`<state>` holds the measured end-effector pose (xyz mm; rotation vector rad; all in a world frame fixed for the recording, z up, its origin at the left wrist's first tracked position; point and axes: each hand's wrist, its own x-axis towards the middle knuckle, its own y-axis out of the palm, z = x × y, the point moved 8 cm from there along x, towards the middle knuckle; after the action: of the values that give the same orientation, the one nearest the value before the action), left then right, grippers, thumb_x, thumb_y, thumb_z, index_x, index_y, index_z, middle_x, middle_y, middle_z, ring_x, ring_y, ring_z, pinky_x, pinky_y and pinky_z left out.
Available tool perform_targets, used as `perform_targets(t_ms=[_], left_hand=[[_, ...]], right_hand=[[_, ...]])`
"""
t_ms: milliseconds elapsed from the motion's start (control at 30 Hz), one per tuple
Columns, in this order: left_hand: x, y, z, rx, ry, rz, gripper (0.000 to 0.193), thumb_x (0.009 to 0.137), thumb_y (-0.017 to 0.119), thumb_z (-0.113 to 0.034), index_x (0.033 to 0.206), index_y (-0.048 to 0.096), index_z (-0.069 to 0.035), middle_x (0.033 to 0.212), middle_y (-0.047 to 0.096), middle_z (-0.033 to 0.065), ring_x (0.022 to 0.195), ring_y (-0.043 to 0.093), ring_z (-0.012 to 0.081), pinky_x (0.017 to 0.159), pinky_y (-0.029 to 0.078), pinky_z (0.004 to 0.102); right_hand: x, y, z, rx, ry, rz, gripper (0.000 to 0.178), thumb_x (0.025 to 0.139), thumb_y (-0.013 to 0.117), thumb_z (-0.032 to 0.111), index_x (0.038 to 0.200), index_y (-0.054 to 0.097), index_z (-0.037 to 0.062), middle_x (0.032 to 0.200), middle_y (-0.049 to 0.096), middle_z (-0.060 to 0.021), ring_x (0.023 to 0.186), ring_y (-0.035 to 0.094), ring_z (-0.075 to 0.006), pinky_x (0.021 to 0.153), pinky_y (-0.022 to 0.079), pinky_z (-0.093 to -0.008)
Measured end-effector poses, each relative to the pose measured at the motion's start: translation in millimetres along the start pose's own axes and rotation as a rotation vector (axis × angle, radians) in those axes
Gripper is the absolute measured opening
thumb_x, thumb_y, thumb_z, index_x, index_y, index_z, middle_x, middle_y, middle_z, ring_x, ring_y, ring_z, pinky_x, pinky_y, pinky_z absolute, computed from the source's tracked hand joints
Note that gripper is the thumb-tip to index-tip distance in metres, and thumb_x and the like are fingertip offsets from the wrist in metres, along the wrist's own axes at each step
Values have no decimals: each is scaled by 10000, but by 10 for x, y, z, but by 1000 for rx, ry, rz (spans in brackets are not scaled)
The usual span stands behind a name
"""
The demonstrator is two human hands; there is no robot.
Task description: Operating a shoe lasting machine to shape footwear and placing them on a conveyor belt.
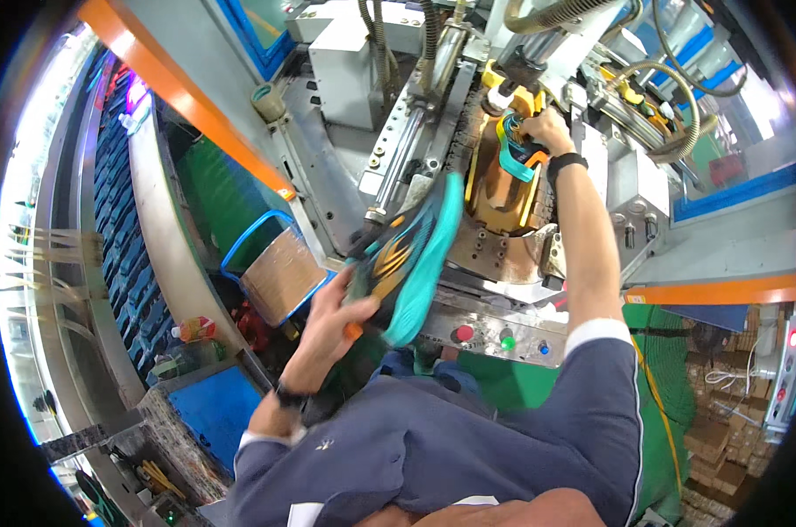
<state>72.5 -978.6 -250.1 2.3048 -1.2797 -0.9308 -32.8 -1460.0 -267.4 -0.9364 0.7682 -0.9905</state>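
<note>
My left hand (329, 327) grips a sports shoe (396, 255) by one end, clear of the machine. Its sole is teal and its dark upper carries yellow-orange streaks; motion blurs it a little. Inside the machine, a second shoe (514, 165) of similar colours sits at the far end of a yellow-edged cradle (501, 206). On that shoe's far end, my right hand (549, 132) is closed, with its fingertips partly hidden. A white round part (496, 98) and a yellow clamp piece stand right beside the second shoe.
Metal cylinders (407, 145) and hoses surround the cradle. Red, green and blue buttons (507, 341) line the machine's front. Orange-edged frame posts (187, 97) flank it. At left are a blue-rimmed basket (279, 272), a curved conveyor (165, 220) and a blue-topped stand (213, 417).
</note>
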Motion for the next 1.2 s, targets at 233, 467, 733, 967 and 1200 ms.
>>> perform_targets(t_ms=[233,467,733,967,1200], left_hand=[[-1484,-1123,-211,-33,365,-470,585,743,614,16,1297,434,64,1204,586,125,1083,598,217,953,466,330],[-1796,-1375,375,-170,399,-658,468,828,576,8,1286,477,25,1145,617,104,1020,623,181,882,508,316],[-1599,-1090,948,-375,359,-594,480,817,660,5,1255,474,68,1142,615,129,1013,623,198,911,496,323],[-2279,-1149,1402,-421,397,-764,464,823,648,-8,1243,473,85,1150,608,144,1027,618,206,924,487,324],[-3509,-1452,2232,-265,319,-1053,458,803,666,-8,1223,514,95,1129,597,143,1025,598,215,889,482,320]], right_hand=[[83,905,204,-105,-45,-361,439,807,603,286,1050,441,-43,851,682,-227,811,689,-372,709,559,-431],[-1203,417,625,-56,-272,-211,514,854,581,301,1217,460,-42,895,659,-285,824,660,-425,723,524,-477],[-3543,2072,635,217,-684,78,138,825,582,105,939,641,55,945,628,-154,926,595,-326,802,476,-426],[-3608,2833,712,96,-1021,36,143,813,584,123,945,598,72,950,575,-143,975,522,-338,897,409,-433],[-3644,2598,707,98,-958,-43,246,826,636,167,1037,665,43,986,647,-188,930,601,-339,860,471,-404]])
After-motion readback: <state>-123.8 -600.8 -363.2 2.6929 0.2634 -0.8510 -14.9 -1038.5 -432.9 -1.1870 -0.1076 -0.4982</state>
